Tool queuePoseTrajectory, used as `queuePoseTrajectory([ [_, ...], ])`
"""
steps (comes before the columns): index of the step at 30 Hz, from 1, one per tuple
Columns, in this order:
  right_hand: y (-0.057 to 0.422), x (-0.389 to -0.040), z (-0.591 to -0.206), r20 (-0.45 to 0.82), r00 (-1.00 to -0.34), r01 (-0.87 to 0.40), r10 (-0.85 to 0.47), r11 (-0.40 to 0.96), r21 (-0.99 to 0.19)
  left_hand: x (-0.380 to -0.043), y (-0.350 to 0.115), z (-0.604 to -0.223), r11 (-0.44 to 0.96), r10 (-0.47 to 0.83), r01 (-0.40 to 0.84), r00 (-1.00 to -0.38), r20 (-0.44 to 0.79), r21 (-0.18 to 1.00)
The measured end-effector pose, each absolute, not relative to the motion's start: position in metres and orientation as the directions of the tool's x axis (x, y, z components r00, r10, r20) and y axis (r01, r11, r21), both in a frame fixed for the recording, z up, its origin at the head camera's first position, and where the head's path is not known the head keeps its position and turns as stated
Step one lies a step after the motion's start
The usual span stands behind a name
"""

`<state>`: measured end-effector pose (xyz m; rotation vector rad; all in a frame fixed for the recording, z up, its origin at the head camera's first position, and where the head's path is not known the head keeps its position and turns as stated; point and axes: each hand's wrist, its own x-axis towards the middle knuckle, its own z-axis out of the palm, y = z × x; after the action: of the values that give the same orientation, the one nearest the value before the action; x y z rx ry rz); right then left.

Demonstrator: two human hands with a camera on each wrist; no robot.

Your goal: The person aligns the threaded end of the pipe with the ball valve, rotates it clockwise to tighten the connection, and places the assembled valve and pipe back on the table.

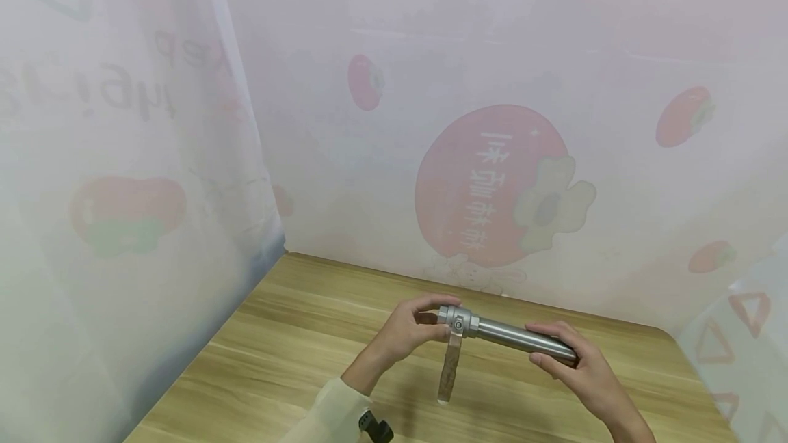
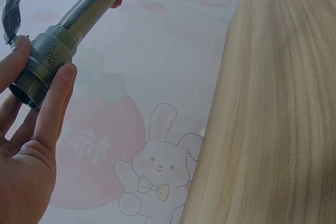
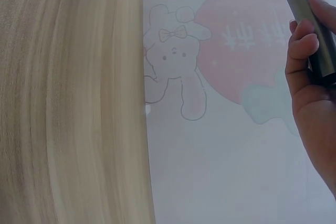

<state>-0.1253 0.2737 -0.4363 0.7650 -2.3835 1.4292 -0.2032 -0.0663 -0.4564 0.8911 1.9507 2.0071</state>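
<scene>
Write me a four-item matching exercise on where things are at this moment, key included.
Things:
1. Silver metal valve
2. Smooth silver metal pipe
3. Light-brown wood-grain tabletop
4. Pale sheet printed with red fruit

Places:
A. Gripped by the right hand
B. Upright, behind everything else
C. Held between the left hand's thumb and fingers
D. Below both hands

Pairs: 1-C, 2-A, 3-D, 4-B

Left fingers (image 2: 53, 100) gripping valve (image 2: 50, 53), metal pipe (image 2: 96, 7), tabletop (image 2: 262, 108)
</scene>
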Motion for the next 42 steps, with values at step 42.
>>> queuePoseTrajectory([
  [42, 0.2741, -0.1238, -0.4351, 0.359, -0.889, -0.451, -0.285, 0.406, -0.795, -0.2029, -0.0656, -0.4567, -0.097, 0.535, 0.261, -0.8, 0.272, 0.96],
])
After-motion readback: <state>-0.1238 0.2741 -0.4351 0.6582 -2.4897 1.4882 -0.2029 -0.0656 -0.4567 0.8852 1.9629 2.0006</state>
